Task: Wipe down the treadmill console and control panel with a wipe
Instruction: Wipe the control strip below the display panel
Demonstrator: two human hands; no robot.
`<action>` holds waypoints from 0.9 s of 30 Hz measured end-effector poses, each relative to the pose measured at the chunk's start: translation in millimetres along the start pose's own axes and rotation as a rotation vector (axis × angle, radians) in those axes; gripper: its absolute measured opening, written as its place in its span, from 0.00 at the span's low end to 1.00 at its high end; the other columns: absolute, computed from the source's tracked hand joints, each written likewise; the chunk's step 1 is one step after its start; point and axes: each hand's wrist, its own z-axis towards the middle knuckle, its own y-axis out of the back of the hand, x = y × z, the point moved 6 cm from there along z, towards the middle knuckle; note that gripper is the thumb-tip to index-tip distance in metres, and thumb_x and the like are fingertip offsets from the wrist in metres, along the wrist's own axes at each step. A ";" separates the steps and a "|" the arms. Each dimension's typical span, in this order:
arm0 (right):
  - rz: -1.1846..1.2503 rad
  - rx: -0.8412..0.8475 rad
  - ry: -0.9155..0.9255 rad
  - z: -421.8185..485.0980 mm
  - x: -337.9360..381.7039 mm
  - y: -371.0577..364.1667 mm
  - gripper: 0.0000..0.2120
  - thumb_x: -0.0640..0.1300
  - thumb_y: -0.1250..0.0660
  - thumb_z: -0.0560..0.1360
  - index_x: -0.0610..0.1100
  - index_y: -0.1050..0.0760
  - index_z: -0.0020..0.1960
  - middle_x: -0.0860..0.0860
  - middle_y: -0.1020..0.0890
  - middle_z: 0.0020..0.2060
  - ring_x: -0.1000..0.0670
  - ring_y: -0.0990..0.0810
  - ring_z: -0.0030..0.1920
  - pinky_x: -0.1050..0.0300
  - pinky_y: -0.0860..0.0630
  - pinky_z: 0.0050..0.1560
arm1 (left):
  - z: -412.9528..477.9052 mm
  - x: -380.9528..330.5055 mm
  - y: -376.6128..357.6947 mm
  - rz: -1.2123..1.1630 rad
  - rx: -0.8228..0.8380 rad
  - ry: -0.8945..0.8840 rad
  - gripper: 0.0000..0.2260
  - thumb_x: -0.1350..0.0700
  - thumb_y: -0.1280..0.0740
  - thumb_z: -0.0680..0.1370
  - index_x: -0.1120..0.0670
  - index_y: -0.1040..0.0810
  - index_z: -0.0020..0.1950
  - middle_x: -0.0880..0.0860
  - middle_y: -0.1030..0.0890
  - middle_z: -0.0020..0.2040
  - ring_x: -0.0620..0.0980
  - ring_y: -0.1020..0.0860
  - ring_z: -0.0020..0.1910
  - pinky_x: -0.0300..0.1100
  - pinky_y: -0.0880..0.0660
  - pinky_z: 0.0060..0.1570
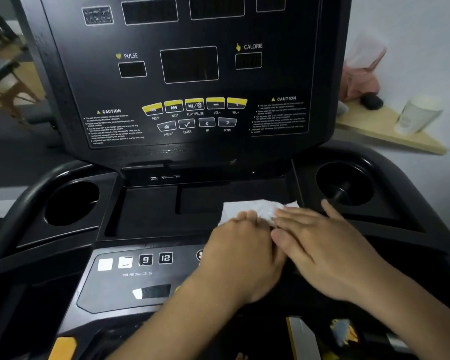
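Head view: one white wipe (247,207) lies in the right part of the console's (70,74) middle tray. Two hands: left hand (240,253) has fingers curled, pinching the wipe's near edge; right hand (330,250) lies flat, fingers straight, pressing it. Hands cover part of the control panel (130,276). Two cup holders (72,202) flank the tray. One paper cup (416,115) on a shelf at right.

Pale wall (413,27), right. Light wooden shelf (369,126) bearing white cup (417,115), pink bag (361,74), small dark object (372,102). Wooden-legged furniture (8,87), left, blurred.
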 end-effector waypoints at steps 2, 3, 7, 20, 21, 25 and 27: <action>0.041 0.000 -0.029 17.5 -8.6 -2.0 0.43 0.68 0.75 0.70 0.55 0.44 0.77 0.62 0.43 0.76 0.64 0.51 0.75 0.44 0.58 0.76 | 22.3 4.5 -6.7 -0.030 0.036 -0.002 0.22 0.47 0.53 0.82 0.54 0.34 0.72 0.58 0.28 0.68 0.57 0.26 0.61 0.47 0.29 0.56; 0.052 -0.008 -0.044 28.8 -12.3 -2.2 0.42 0.67 0.73 0.70 0.54 0.46 0.78 0.61 0.46 0.77 0.63 0.54 0.75 0.43 0.58 0.76 | 33.8 7.0 -8.5 -0.043 0.062 0.007 0.23 0.48 0.53 0.83 0.56 0.40 0.76 0.59 0.34 0.73 0.57 0.31 0.69 0.47 0.33 0.63; 0.060 -0.027 -0.022 30.2 -11.4 -0.3 0.40 0.68 0.71 0.73 0.53 0.45 0.77 0.59 0.46 0.77 0.64 0.57 0.75 0.46 0.59 0.76 | 32.9 11.3 -6.2 -0.030 0.069 -0.006 0.24 0.46 0.54 0.83 0.55 0.37 0.75 0.58 0.34 0.74 0.56 0.31 0.70 0.49 0.32 0.67; 0.115 -0.180 0.007 -7.6 -12.9 -5.9 0.39 0.69 0.65 0.75 0.50 0.31 0.71 0.58 0.31 0.71 0.67 0.46 0.71 0.56 0.51 0.75 | 2.0 2.0 3.0 -0.048 -0.152 -0.108 0.18 0.42 0.49 0.82 0.50 0.24 0.55 0.51 0.19 0.51 0.54 0.21 0.44 0.44 0.32 0.38; 0.145 -0.216 -0.014 -18.5 -15.9 -8.0 0.38 0.69 0.65 0.76 0.51 0.31 0.71 0.59 0.31 0.71 0.66 0.44 0.72 0.57 0.49 0.75 | -1.6 4.2 1.6 -0.067 -0.160 -0.110 0.18 0.41 0.49 0.81 0.49 0.25 0.57 0.50 0.20 0.52 0.53 0.21 0.46 0.44 0.34 0.38; 0.194 -0.230 -0.186 -52.0 -22.1 -25.7 0.37 0.73 0.67 0.72 0.61 0.45 0.75 0.67 0.46 0.74 0.59 0.51 0.75 0.61 0.48 0.71 | -1.7 -6.9 2.0 -0.103 -0.219 -0.197 0.18 0.44 0.46 0.81 0.52 0.26 0.61 0.51 0.21 0.58 0.53 0.23 0.54 0.46 0.29 0.45; 0.189 -0.259 -0.180 -68.3 -11.9 -36.4 0.35 0.72 0.64 0.75 0.59 0.43 0.75 0.65 0.45 0.75 0.58 0.50 0.76 0.63 0.45 0.71 | -12.1 -19.7 2.7 -0.081 -0.239 -0.308 0.16 0.46 0.46 0.80 0.53 0.22 0.52 0.53 0.19 0.49 0.53 0.21 0.47 0.46 0.26 0.43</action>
